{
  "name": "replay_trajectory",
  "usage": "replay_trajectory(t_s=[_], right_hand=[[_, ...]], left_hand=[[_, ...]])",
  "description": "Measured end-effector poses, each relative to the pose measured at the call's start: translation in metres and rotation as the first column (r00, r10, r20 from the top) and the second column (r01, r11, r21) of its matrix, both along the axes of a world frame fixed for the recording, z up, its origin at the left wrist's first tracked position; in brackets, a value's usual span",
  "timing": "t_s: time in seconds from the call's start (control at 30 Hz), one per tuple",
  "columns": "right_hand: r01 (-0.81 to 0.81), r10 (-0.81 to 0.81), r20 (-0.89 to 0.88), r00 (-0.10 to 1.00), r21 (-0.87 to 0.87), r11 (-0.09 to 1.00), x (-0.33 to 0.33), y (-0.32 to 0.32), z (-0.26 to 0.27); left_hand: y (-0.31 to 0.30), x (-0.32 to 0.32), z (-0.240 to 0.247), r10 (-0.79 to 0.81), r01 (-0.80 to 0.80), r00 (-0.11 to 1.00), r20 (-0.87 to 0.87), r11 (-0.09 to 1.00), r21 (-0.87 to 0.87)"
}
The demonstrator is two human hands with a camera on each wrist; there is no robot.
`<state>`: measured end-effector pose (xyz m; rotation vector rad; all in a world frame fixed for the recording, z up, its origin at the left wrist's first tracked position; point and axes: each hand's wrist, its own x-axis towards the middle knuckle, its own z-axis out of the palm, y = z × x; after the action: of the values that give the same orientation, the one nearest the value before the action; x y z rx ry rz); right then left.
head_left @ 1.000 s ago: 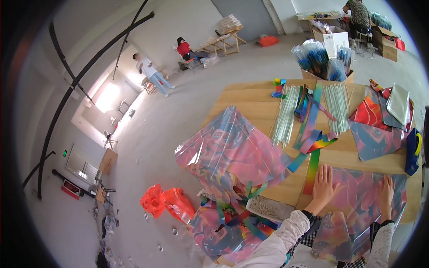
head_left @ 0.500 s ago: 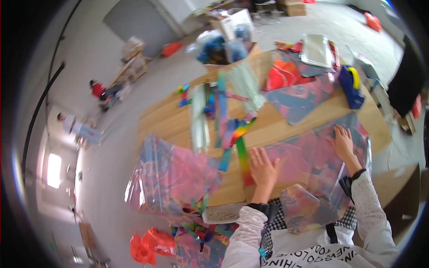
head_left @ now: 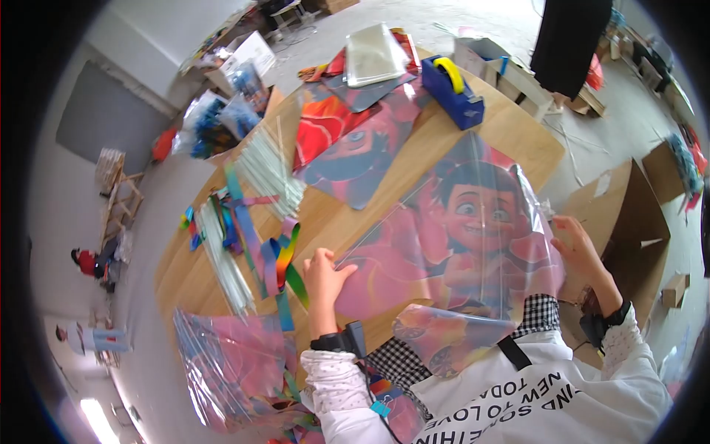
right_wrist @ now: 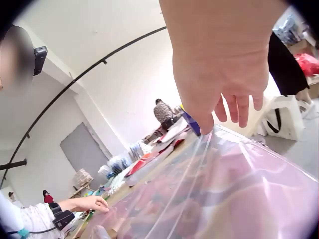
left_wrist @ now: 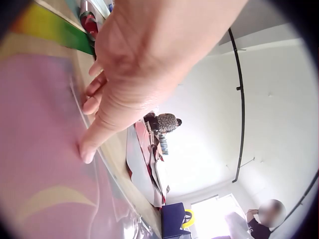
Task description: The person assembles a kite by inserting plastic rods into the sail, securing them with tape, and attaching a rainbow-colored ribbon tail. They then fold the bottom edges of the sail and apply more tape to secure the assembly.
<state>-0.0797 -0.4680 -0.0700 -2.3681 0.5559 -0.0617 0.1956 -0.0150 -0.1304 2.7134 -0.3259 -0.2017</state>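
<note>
A pink printed plastic sheet point(head_left: 473, 229) with a cartoon face lies over the table's near edge, its lower corner folded over. The left hand point(head_left: 323, 285) is at its left edge; in the left wrist view the thumb of that hand point(left_wrist: 134, 69) touches the sheet point(left_wrist: 40, 134), the other fingers loosely bent. Beside the sheet's right edge is the right hand point(head_left: 580, 251), its fingers relaxed. The right wrist view shows the right hand point(right_wrist: 224, 69) with fingers pointing down and the thumb at the edge of the clear film point(right_wrist: 239, 184); whether it touches is unclear.
A blue tape dispenser point(head_left: 455, 96), printed sheets point(head_left: 359, 159), clear bags point(head_left: 376, 55), pale sticks point(head_left: 222, 255) and rainbow ribbons point(head_left: 285, 259) lie on the wooden table point(head_left: 529, 133). Another plastic sheet point(head_left: 229, 362) hangs at the left. A cardboard box point(head_left: 636, 222) stands at the right.
The head view has swung to the right. Both hands, which lay flat on the sheet, are now at its edges, their fingers more bent. More of the sheet's cartoon face shows.
</note>
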Motion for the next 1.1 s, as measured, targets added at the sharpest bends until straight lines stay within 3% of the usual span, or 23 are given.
replay_trajectory(t_s=[0.1, 0.23, 0.33, 0.43, 0.53, 0.7, 0.73, 0.83, 0.97, 1.1], right_hand=[[0.08, -0.074, -0.055, 0.996, 0.107, 0.991, -0.04, -0.005, -0.028], [0.213, -0.169, -0.159, 0.973, 0.325, 0.921, -0.063, 0.005, -0.063], [0.322, -0.261, -0.199, 0.945, 0.404, 0.856, -0.066, 0.012, -0.084], [0.314, -0.282, -0.14, 0.949, 0.473, 0.823, -0.068, 0.023, -0.09], [0.262, -0.231, -0.127, 0.965, 0.358, 0.896, -0.069, 0.032, -0.069], [0.124, -0.116, -0.051, 0.992, 0.218, 0.968, -0.067, 0.045, -0.047], [0.064, -0.067, 0.03, 0.997, 0.096, 0.993, -0.064, 0.054, -0.039], [-0.112, 0.114, 0.123, 0.986, -0.028, 0.993, -0.055, 0.069, -0.014], [-0.22, 0.217, 0.119, 0.969, 0.008, 0.976, -0.049, 0.082, -0.015], [-0.226, 0.215, 0.108, 0.971, 0.102, 0.969, -0.043, 0.09, -0.019]], left_hand=[[-0.004, -0.001, 0.005, -0.016, 0.031, 0.988, -0.153, 0.995, 0.092], [-0.004, -0.016, 0.001, -0.024, 0.032, 0.991, -0.132, 0.998, 0.06], [-0.001, -0.034, -0.001, -0.117, 0.117, 0.988, 0.104, 0.993, 0.013], [-0.001, -0.056, 0.008, 0.011, -0.008, 1.0, 0.008, 0.954, -0.299], [0.002, -0.084, 0.036, 0.147, -0.195, 0.978, -0.146, 0.892, -0.409], [0.031, -0.123, 0.062, 0.308, -0.279, 0.95, -0.042, 0.785, -0.553], [0.039, -0.13, 0.064, 0.355, -0.297, 0.935, -0.008, 0.769, -0.566], [0.07, -0.148, 0.067, 0.48, -0.359, 0.875, 0.06, 0.727, -0.586], [0.114, -0.173, 0.047, 0.573, -0.47, 0.818, 0.045, 0.712, -0.521], [0.135, -0.191, 0.019, 0.586, -0.497, 0.811, -0.014, 0.674, -0.546]])
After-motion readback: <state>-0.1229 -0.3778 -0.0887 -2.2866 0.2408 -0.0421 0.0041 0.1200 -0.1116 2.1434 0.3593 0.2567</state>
